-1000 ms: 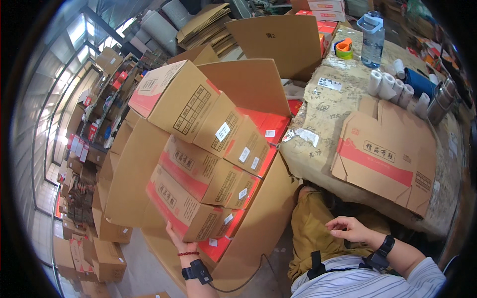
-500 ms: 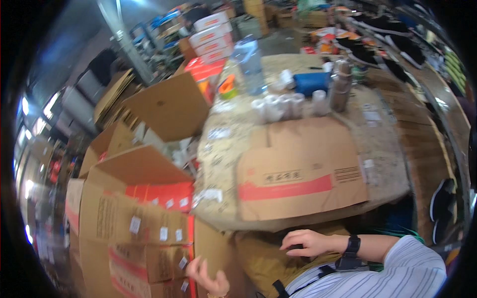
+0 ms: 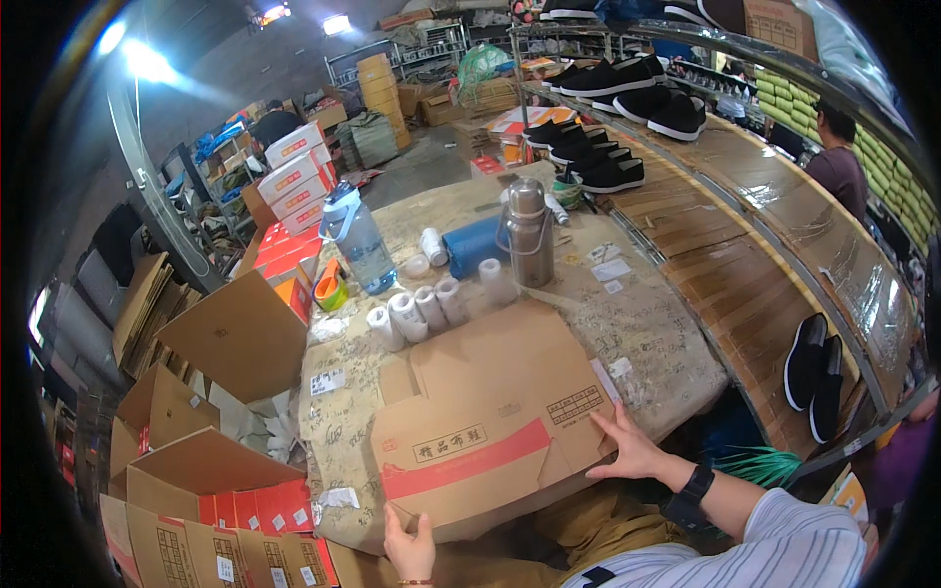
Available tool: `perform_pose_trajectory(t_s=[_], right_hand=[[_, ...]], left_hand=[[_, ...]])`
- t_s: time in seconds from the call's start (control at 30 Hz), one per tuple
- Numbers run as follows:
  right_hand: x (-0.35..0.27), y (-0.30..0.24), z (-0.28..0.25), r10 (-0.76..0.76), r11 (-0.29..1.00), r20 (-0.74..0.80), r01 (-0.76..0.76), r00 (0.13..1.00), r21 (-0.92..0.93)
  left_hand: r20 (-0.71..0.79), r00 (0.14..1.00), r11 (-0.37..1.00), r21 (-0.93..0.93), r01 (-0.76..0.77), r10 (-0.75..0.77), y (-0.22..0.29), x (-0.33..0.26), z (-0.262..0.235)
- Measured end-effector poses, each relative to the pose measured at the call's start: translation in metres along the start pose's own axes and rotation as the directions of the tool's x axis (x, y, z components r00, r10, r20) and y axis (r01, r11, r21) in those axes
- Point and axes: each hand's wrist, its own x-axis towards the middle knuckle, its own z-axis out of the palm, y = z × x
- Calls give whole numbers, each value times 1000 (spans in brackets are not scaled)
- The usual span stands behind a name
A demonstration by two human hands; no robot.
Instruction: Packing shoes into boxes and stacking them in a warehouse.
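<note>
Lying on the table (image 3: 667, 328), flattened carton (image 3: 500, 397) is at six o'clock from view centre; right hand (image 3: 632, 446) spread at its four-o'clock edge; left hand (image 3: 410, 551) at its seven-o'clock corner, pinch unclear.

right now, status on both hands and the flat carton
Left hand at near left corner, right hand spread at right edge. Flat carton lying on table. White rolls standing just beyond it.

Flat carton (image 3: 490, 392) lies on table (image 3: 676, 338), printed face up. Left hand (image 3: 409, 549) at its near left corner; contact unclear. Right hand (image 3: 632, 446), fingers spread, at its right edge. Beyond carton: white rolls (image 3: 407, 317), steel flask (image 3: 529, 240), blue roll (image 3: 476, 245), bottle (image 3: 365, 250). Right: rack (image 3: 706, 265) with black shoes (image 3: 806, 365). Left: open boxes (image 3: 235, 333).
</note>
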Motion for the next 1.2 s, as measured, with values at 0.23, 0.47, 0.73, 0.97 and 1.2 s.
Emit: perform_pose_trajectory(t_s=[0.23,0.47,0.73,0.97,1.2], right_hand=[[7,-15,-45,-33,994,-106,21,994,-110],[-1,-50,-108,-135,873,-224,222,965,433],[-10,-79,-141,-275,955,-152,288,949,72],[-6,-64,-131,-215,972,-124,199,969,-127],[5,-86,-152,116,696,-146,24,982,718]], left_hand=[[-132,973,795,-561,-230,188,71,-14,-27],[-601,421,544,26,-839,679,146,33,-7],[-470,507,447,-242,-861,723,158,82,-29],[-589,581,557,-250,-792,562,200,51,-10],[-119,769,624,-514,-589,628,189,77,-3]])
